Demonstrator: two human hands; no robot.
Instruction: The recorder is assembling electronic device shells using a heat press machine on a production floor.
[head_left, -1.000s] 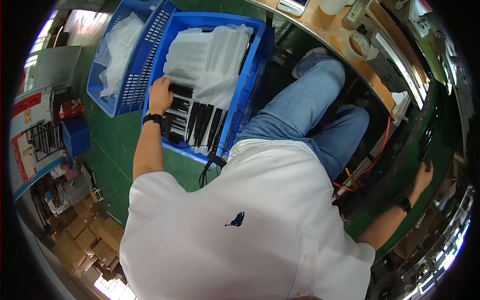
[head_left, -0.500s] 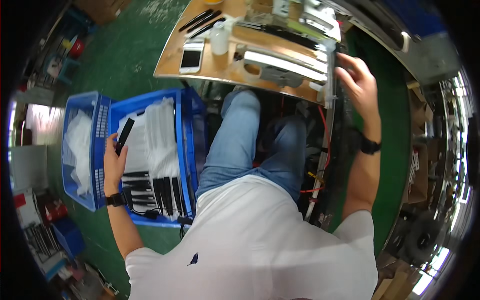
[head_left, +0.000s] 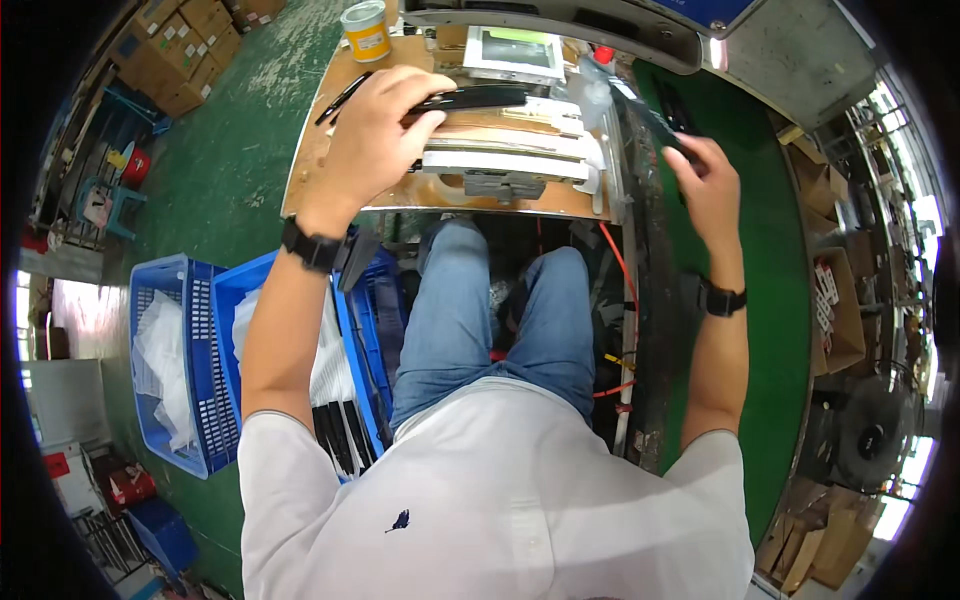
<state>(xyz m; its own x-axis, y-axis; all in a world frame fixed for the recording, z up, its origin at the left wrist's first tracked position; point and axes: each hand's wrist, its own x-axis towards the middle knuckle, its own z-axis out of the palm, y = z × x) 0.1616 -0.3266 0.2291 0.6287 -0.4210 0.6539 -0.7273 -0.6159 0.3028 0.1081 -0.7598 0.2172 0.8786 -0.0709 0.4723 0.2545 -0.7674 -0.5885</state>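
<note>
My left hand (head_left: 375, 135) is closed round a long, flat black bar (head_left: 475, 98), held over the work table (head_left: 300, 180); the bar points right. Fingers and thumb of my right hand (head_left: 710, 185) pinch the near end of a dark flat strip (head_left: 640, 112), which slants away up and left along the table's right side. Under the black bar lies a fixture with pale, shiny rails (head_left: 505, 163). A thin black piece (head_left: 342, 98) rests on the table left of my left hand, partly hidden behind it.
A yellow-and-white can (head_left: 366, 35) stands at the table's far left corner. Further back on the table sits a white-framed device (head_left: 513, 52). At my left are a blue crate (head_left: 230, 285) with black pieces and white sleeves, and a blue basket (head_left: 205, 400). A red cable (head_left: 622, 262) hangs below the table.
My left hand has moved from over the blue crate to above the table, carrying the black bar. My right hand, previously with fingers apart at the table's right edge, now pinches the dark strip.
</note>
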